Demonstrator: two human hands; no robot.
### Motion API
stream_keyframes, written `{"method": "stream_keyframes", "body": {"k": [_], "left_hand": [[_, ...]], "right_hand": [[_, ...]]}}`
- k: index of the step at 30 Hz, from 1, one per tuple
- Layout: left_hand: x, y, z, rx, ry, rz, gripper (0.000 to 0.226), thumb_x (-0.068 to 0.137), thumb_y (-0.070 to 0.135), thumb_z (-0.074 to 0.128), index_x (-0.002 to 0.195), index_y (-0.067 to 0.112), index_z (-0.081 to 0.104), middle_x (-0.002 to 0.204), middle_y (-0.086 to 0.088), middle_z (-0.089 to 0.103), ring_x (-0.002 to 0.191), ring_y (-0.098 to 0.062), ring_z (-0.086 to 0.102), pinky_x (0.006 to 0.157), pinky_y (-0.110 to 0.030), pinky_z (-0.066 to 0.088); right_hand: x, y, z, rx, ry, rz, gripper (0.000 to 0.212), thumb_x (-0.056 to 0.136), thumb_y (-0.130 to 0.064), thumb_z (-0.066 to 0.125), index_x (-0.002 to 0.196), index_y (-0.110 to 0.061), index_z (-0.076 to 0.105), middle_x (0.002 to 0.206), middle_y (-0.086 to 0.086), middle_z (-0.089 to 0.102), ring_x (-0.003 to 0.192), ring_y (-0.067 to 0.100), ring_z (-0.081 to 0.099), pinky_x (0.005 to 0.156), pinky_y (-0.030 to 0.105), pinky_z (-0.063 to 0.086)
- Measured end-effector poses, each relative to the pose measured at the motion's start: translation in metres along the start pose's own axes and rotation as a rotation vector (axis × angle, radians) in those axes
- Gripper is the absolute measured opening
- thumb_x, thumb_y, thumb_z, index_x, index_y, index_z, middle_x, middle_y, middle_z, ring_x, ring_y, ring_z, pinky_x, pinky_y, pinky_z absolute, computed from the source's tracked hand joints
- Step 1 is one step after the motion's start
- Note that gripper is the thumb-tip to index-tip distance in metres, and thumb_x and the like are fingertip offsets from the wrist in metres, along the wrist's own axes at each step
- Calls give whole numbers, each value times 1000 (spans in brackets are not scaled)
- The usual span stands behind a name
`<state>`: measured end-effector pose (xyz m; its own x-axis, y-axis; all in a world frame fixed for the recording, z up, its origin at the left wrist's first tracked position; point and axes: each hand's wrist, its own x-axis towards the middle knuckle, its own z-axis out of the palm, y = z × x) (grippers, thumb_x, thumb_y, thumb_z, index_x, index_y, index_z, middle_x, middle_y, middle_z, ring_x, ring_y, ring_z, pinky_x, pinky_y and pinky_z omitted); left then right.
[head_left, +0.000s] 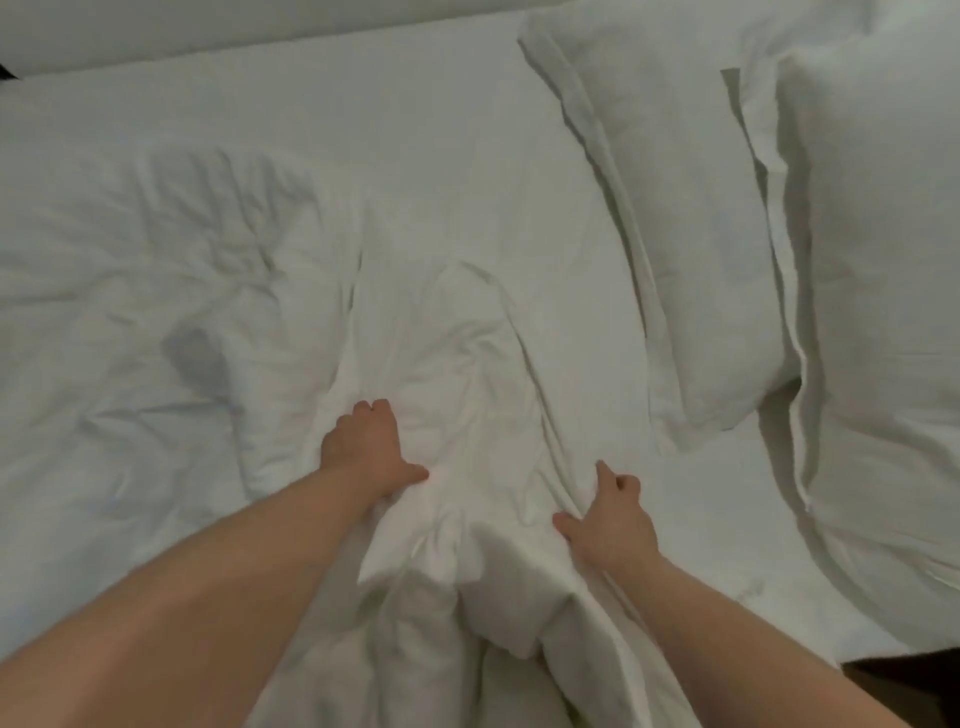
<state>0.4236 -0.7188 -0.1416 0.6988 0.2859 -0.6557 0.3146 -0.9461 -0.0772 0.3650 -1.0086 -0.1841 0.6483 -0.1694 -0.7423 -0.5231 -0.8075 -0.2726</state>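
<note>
A crumpled white duvet (457, 364) lies bunched across the middle of the bed. My left hand (369, 447) rests on the raised bunch, its fingers curled down into the fabric and its thumb stretched to the right. My right hand (613, 514) is at the duvet's right edge, where a long fold runs. Its thumb lies spread on the fold, its index finger points straight ahead, and its other fingers curl at the fold's far side. Both forearms reach in from the bottom of the view.
Two white pillows lie at the right, one (675, 218) nearer the middle and one (878, 312) at the far right. The flat white sheet (311, 104) covers the far side of the bed. A dark strip of floor (904, 680) shows at the bottom right.
</note>
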Motion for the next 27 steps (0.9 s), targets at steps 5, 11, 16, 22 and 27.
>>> {"method": "stream_keyframes", "body": {"k": [5,11,16,22,27], "left_hand": [[-13,-11,1,-215,126,53,28,99,43,50,100,19,65,111,-9,70,102,-31,66,72,-32,40],[-88,8,-160,-679,716,213,35,105,31,46,72,23,39,64,9,43,63,-22,44,61,-35,25],[-123,65,-330,-842,948,300,32,101,36,46,79,14,46,69,4,51,71,-28,50,63,-36,27],[-88,128,-450,-992,785,285,28,96,38,56,117,20,61,118,-1,69,110,-25,63,88,-29,44],[-70,128,-361,-498,283,327,57,89,34,69,140,16,52,144,-11,56,131,-30,54,108,-34,42]], "right_hand": [[-38,-18,-28,246,277,-141,12,90,-18,54,79,-22,56,75,-2,64,76,25,64,72,42,54],[-100,-104,-198,484,710,-335,13,82,-11,53,80,-16,65,86,8,64,78,25,56,70,37,41],[-127,-222,-389,289,941,-531,24,79,-13,53,94,-12,71,109,11,66,100,32,60,78,36,42],[-122,-352,-534,18,1068,-502,59,90,-34,65,145,-21,46,149,4,48,139,27,44,114,30,33],[-79,-279,-444,-20,689,-599,71,89,-21,68,153,-13,38,152,12,43,142,31,39,118,36,27]]}}
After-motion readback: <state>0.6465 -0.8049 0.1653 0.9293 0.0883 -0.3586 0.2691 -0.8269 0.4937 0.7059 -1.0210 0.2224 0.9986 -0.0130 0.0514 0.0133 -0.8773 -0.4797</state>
